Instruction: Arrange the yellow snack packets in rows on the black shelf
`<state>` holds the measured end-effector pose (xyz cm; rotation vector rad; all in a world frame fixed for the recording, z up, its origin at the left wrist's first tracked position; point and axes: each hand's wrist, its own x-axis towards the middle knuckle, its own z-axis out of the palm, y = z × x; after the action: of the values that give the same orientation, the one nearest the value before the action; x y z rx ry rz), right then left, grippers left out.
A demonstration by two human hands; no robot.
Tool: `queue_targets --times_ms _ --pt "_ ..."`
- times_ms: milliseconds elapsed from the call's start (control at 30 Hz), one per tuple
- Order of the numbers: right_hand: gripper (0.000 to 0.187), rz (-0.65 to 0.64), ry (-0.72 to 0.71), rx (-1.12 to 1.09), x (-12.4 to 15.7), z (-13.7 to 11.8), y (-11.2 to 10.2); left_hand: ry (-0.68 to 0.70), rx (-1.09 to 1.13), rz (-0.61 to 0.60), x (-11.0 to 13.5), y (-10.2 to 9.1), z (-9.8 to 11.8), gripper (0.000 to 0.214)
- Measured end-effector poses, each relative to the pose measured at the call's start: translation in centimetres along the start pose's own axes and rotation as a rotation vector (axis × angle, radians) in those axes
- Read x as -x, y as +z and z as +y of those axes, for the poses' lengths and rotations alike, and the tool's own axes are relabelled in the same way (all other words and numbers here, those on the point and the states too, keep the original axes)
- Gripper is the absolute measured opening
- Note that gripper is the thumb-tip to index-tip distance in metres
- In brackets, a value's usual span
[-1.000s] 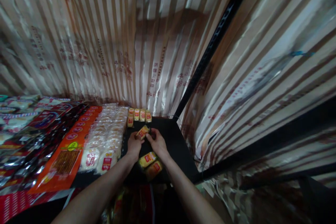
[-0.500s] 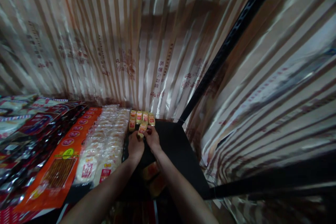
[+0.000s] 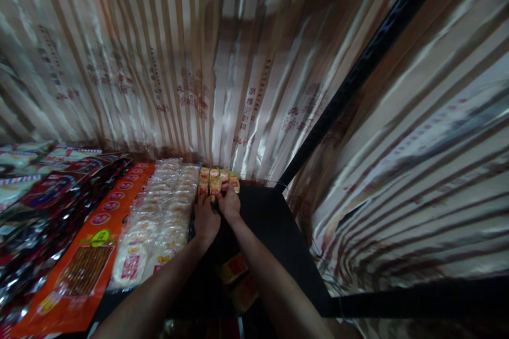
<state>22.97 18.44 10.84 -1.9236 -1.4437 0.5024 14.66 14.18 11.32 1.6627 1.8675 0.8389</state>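
Observation:
Small yellow snack packets (image 3: 203,186) with red labels stand in two short rows on the black shelf (image 3: 270,233). One packet (image 3: 215,185) sits in the front row, to the right of another. My left hand (image 3: 207,218) is at its near left side, fingers bent against the packets. From the right, my right hand (image 3: 229,204) grips the same packet with curled fingers. My hands partly cover its lower end, and the exact finger contact is dim.
Left of the packets lie clear-wrapped round white cakes (image 3: 159,212) in two rows, an orange snack bag (image 3: 93,254) and dark shiny bags (image 3: 51,222). More yellow packs (image 3: 234,269) show below my right forearm. A black post (image 3: 345,90) and striped foil sheeting (image 3: 178,63) enclose the shelf.
The packet held between my hands has moved forward and down into the front row, beside the left packet. Both hands stay close to it. The view has shifted slightly.

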Motion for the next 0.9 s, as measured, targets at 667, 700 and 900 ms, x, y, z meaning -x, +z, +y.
queue_targets --times_ms 667,700,900 --pt "0.023 0.031 -0.150 0.034 1.3 0.9 0.4 0.075 -0.110 -0.008 0.9 -0.6 -0.1 0.042" --pt "0.023 0.026 -0.162 0.046 1.7 1.1 0.0 0.085 -0.120 -0.023 1.3 -0.7 0.0 0.041" --pt "0.018 -0.070 -0.189 0.058 5.3 2.8 -3.6 0.197 -0.141 -0.244 5.1 -1.6 0.7 0.033"
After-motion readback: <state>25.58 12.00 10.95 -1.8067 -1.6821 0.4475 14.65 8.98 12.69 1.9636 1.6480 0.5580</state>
